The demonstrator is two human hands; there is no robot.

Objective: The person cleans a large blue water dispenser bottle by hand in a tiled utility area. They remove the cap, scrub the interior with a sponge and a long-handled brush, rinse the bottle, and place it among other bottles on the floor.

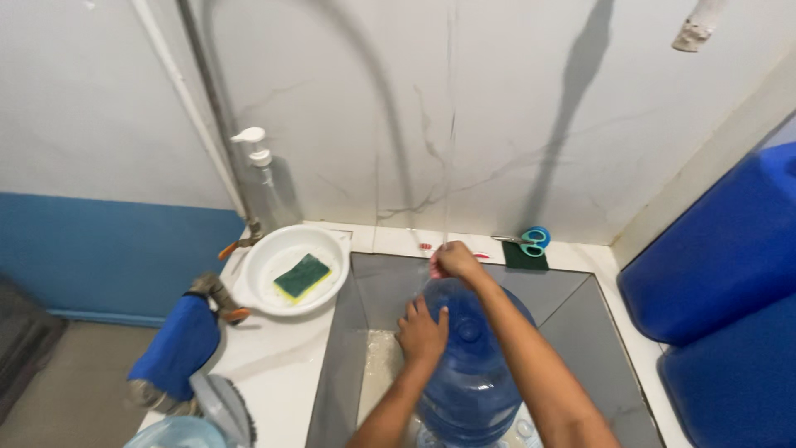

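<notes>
Water jug (468, 365) upright in sink (572, 319); left hand (421, 332) flat on shoulder, grip wide; right hand (454, 260) closed around neck.

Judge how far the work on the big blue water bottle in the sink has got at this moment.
Midway, apparently. Done: the blue bottle already lies in the grey sink. In hand: the left hand steadies its shoulder while the right hand holds something pinkish by its neck under a thin water stream. Untouched: the sponge in the white basin and the soap pump bottle.
</notes>
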